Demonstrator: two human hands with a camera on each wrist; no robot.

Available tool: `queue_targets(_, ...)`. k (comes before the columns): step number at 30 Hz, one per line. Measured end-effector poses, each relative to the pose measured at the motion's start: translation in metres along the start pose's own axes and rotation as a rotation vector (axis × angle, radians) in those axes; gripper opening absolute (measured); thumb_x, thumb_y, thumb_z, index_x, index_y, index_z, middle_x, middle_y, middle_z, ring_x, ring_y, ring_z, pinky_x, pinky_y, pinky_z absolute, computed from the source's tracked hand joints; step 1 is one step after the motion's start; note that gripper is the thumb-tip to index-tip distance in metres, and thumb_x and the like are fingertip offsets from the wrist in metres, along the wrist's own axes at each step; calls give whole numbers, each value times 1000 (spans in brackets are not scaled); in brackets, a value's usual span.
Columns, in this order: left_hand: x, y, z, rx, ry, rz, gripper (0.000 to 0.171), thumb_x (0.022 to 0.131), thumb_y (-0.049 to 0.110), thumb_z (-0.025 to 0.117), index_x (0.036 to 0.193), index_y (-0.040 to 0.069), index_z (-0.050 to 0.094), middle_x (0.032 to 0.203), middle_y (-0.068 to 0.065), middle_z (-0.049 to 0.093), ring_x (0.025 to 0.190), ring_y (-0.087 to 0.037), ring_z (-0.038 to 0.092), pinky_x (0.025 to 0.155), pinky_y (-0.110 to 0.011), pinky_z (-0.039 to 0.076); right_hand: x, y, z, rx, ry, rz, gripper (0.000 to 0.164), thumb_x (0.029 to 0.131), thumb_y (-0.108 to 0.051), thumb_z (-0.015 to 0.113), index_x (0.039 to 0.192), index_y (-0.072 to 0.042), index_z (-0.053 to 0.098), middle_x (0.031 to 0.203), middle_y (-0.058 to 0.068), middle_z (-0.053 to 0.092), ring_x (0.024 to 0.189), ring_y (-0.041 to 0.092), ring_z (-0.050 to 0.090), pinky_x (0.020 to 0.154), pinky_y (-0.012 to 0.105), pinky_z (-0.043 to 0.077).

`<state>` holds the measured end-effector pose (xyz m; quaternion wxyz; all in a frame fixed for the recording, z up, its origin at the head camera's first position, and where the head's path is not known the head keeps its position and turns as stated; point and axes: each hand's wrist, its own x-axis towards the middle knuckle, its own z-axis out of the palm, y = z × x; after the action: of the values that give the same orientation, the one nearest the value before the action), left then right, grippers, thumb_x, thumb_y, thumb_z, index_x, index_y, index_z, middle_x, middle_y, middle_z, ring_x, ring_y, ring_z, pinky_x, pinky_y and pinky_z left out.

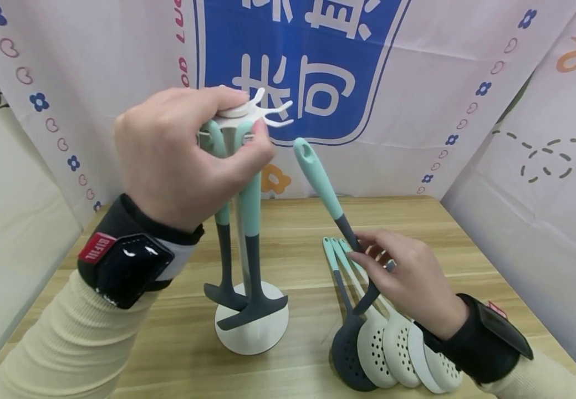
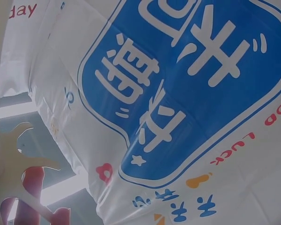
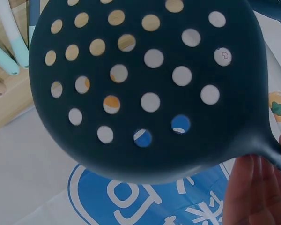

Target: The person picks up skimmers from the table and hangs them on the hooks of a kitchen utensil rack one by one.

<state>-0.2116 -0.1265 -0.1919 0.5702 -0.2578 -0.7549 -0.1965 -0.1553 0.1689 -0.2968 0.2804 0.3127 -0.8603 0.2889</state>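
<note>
A white utensil stand (image 1: 251, 343) with a round base rises at the left. Its hooked top (image 1: 270, 113) is gripped by my left hand (image 1: 173, 149), thumb in front, fingers over the cap. Two teal-handled kitchen utensils (image 1: 253, 255) hang there, their dark grey heads seen edge-on. My right hand (image 1: 407, 271) pinches the dark neck of a skimmer (image 3: 145, 79), whose teal handle (image 1: 320, 172) tilts up towards the stand. The right wrist view shows its round, perforated head up close. In the left wrist view the stand's hooks (image 2: 8, 159) show beside reddish fingertips (image 2: 34, 183).
Beneath and beside my right hand, several cream skimmers (image 1: 375, 363) overlap in a row on the wooden table (image 1: 178, 354), handles pointing away. Another dark neck (image 1: 342, 288) lies by them. A printed cloth (image 1: 417, 72) hangs behind the table.
</note>
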Motion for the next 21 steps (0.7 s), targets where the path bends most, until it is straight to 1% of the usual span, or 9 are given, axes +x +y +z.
queue_targets(5, -2, -1, -1, -17, 6, -37, 53, 92, 53, 58, 107, 9, 84, 87, -11, 81, 62, -24, 61, 54, -34, 36, 4, -4, 1, 24, 14, -27, 34, 82, 8, 83, 113, -3, 75, 89, 0, 77, 71, 10, 69, 62, 19, 56)
queue_targets(7, -3, -5, 2, -2, 18, -28, 51, 91, 54, 60, 108, 12, 84, 87, -8, 81, 60, -22, 60, 53, -34, 36, 5, -5, 1, 29, 21, -40, 35, 81, 8, 83, 113, -3, 74, 89, 1, 77, 71, 10, 69, 62, 17, 56)
queue_targets(10, -6, -13, 9, 26, 55, -17, 42, 85, 51, 68, 110, 21, 84, 86, 0, 81, 59, -16, 59, 51, -33, 35, 6, -7, 1, 34, 30, -51, 36, 80, 9, 83, 112, -3, 74, 90, 2, 77, 71, 10, 69, 62, 16, 55)
queue_targets(12, -7, -17, 13, 41, 66, -6, 39, 82, 49, 72, 111, 26, 84, 86, 4, 81, 59, -13, 59, 50, -33, 35, 7, -9, 1, 33, 36, -55, 35, 80, 9, 83, 112, -2, 74, 89, 2, 77, 71, 11, 69, 62, 16, 55)
queue_targets(15, -7, -16, 12, 27, 56, -6, 39, 84, 49, 70, 111, 24, 84, 86, 2, 81, 60, -15, 60, 51, -33, 35, 10, -10, 0, 28, 45, -66, 36, 79, 10, 83, 112, -2, 74, 90, 3, 77, 71, 12, 69, 62, 16, 55)
queue_targets(18, -5, -10, 8, 12, 34, 2, 45, 88, 50, 64, 109, 15, 84, 87, -4, 81, 61, -18, 62, 52, -33, 36, 13, -12, 1, 29, 50, -74, 36, 79, 10, 83, 113, -1, 74, 90, 4, 77, 71, 13, 69, 61, 17, 55)
queue_targets(21, -4, -3, 6, -32, 25, -35, 50, 90, 52, 60, 107, 11, 84, 87, -8, 81, 64, -23, 62, 54, -35, 37, 15, -13, 1, 43, 54, -76, 37, 80, 11, 82, 114, -1, 74, 90, 4, 77, 71, 13, 69, 61, 17, 55)
